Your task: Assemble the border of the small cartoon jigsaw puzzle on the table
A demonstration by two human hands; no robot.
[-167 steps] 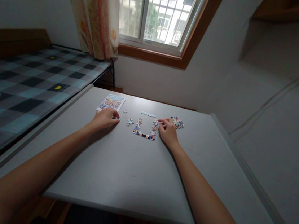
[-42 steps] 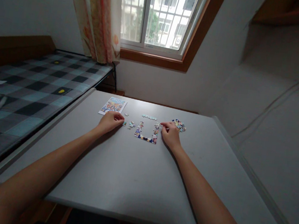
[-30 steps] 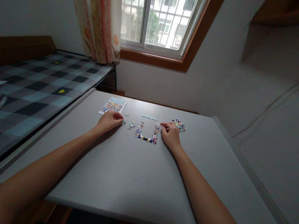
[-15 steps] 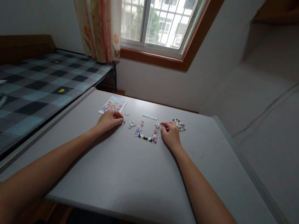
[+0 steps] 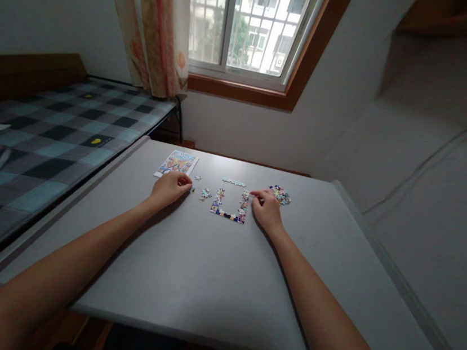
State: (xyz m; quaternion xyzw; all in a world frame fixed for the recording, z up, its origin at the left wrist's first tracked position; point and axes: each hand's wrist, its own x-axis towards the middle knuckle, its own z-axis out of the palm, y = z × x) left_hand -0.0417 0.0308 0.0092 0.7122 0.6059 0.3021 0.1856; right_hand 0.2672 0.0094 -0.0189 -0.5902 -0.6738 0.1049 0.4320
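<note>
My left hand is closed in a pinch at the left, with a small greenish jigsaw puzzle piece at its fingertips. Between my hands lies a partly joined jigsaw puzzle, its left, bottom and right sides linked in a U. A separate pale blue strip of joined pieces lies above it. My right hand rests beside the puzzle's right side, index finger stretched toward its upper end and thumb apart. Nothing shows in its fingers. Just behind this hand is a pile of loose pieces.
A colourful picture sheet lies beyond my left hand. Loose pieces and a single piece sit left of the puzzle. The white table stands beside a bed with a checked cover, below a window.
My left fingertips have shifted very slightly at the small piece. My right hand and the puzzle look the same.
</note>
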